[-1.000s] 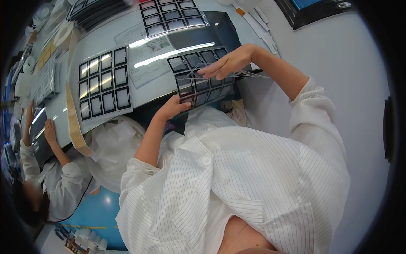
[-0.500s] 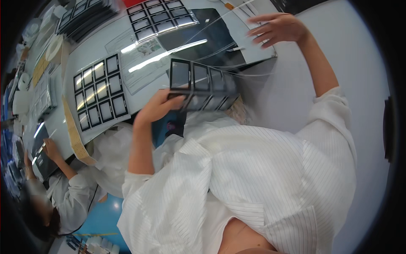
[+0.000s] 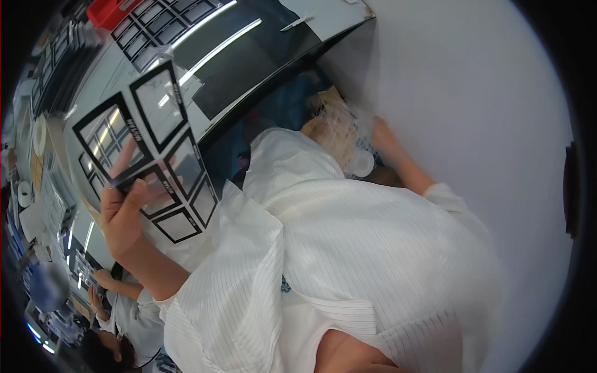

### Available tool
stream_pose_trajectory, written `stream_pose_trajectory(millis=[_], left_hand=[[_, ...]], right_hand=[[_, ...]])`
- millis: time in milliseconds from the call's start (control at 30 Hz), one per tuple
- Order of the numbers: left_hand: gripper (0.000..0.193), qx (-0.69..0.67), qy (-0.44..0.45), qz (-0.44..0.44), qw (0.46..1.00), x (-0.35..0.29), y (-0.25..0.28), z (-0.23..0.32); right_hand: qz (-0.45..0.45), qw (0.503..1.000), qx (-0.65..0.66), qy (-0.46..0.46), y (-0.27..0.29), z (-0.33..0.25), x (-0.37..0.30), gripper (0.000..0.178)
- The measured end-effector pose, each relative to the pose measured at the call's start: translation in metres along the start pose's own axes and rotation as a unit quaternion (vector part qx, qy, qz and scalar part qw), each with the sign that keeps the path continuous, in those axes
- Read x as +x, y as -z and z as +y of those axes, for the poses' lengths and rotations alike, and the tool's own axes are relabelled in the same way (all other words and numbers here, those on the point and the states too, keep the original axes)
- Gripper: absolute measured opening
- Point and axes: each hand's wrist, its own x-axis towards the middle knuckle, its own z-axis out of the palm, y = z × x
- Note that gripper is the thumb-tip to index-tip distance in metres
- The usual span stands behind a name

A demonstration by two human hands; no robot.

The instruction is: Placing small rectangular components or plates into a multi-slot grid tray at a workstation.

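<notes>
Red bin [image 3: 104, 15] up top, pale roll [image 3: 40, 137], co-worker [image 3: 135, 317] in white, lower left

Right hand [image 3: 385, 139], right of centre, motion-blurred, fingers indistinct beside crumpled clear plastic [image 3: 340, 132], red bin [image 3: 107, 12], upper left, cropped by top edge, co-worker [image 3: 134, 320], lower left, cropped by bottom edge

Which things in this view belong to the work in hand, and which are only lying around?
Likely in the work:
left hand, holding clear black-framed sheet
similar framed sheet farther back
perhaps crumpled material near the blurred right hand; contact unclear

Likely just lying around:
red container
thin white object on dark sheet
</notes>
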Motion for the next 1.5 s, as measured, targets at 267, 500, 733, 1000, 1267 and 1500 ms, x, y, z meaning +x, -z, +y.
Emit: stream_pose_trajectory(millis=[267,500,733,1000,1267,1500], left_hand=[[0.05,0.001,-0.033,0.056,0.998,0.046,-0.028,0.04],[0.052,-0.252,-0.138,0.105,0.952,0.081,-0.062,-0.016],[0.031,-0.218,-0.014,0.34,0.915,0.101,0.024,-0.094],[0.023,-0.058,0.018,0.478,0.876,0.211,0.098,-0.143],[0.032,0.141,0.084,0.511,0.844,0.266,0.148,-0.152],[0.032,0.173,0.138,0.521,0.824,0.264,0.144,-0.154]], right_hand=[[-0.105,0.947,0.27,0.142,-0.05,-0.132,0.049,0.085],[-0.336,0.408,0.831,0.174,0.176,-0.292,0.021,0.069],[-0.083,0.665,0.628,0.395,0.289,-0.34,0.176,0.033],[0.006,0.765,0.473,0.436,0.351,-0.468,0.334,0.024],[-0.019,0.823,0.401,0.402,0.345,-0.521,0.42,0.027],[-0.037,0.831,0.386,0.399,0.335,-0.531,0.435,0.024]])
